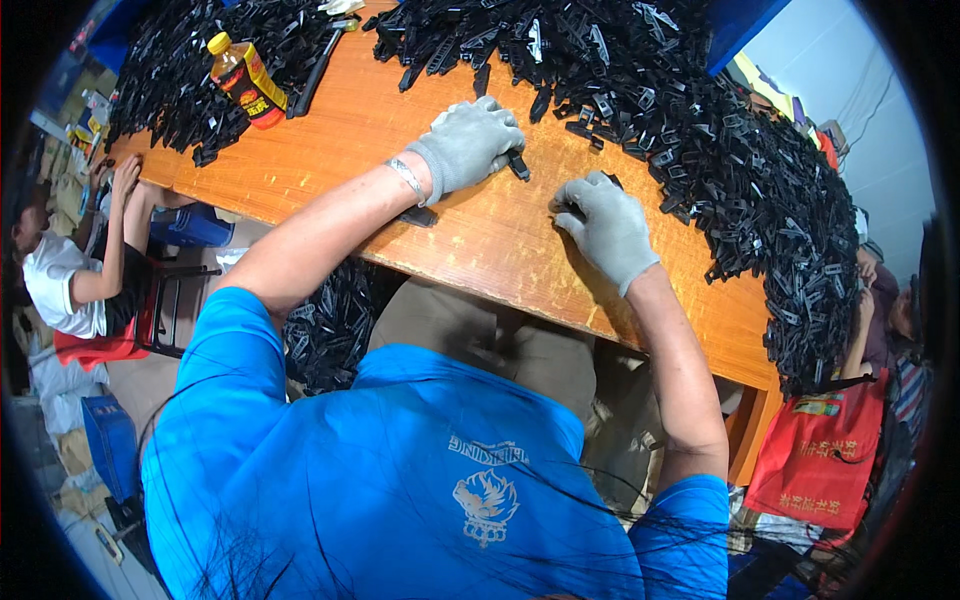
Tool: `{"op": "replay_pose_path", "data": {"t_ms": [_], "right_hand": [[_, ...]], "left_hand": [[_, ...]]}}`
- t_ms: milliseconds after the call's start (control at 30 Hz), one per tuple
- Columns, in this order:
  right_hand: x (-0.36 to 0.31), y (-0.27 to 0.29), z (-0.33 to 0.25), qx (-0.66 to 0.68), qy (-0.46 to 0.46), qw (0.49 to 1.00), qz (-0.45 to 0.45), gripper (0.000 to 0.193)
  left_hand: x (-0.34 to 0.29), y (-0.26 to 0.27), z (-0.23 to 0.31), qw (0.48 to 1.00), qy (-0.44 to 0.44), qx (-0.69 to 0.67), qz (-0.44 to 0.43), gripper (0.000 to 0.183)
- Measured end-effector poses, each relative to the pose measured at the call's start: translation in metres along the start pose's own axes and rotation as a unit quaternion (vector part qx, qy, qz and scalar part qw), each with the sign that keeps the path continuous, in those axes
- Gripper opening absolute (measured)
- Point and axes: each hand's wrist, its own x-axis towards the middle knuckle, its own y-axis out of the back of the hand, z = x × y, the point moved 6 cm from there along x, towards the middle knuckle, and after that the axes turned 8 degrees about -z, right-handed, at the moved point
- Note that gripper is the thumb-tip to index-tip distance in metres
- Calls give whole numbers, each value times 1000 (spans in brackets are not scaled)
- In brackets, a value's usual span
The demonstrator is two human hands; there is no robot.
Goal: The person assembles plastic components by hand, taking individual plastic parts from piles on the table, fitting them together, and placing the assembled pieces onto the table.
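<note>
Workshop, heaped small black parts (690, 165), wooden worktable (480, 250), seated co-worker (80, 285)

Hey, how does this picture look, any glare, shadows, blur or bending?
Head view: black surrounds the rounded image, and the tabletop's near edge bows; head view: small bright glints dot the black plastic parts; head view: a shadow falls on the wood by the right hand's wrist; head view: that hand and the left hand look fairly sharp.
</note>
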Motion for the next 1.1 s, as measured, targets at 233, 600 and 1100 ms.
{"op": "replay_pose_path", "data": {"t_ms": [233,600,1100], "right_hand": [[-8,-16,1,49,9,999,-5,18],[-10,-10,-5,18,8,1000,23,14],[49,-16,-25,97,30,989,108,20]], "left_hand": [[-21,6,25,993,-100,64,27,16],[-39,4,38,989,134,-69,-9,29],[-68,1,-15,984,133,-121,12,18]]}}
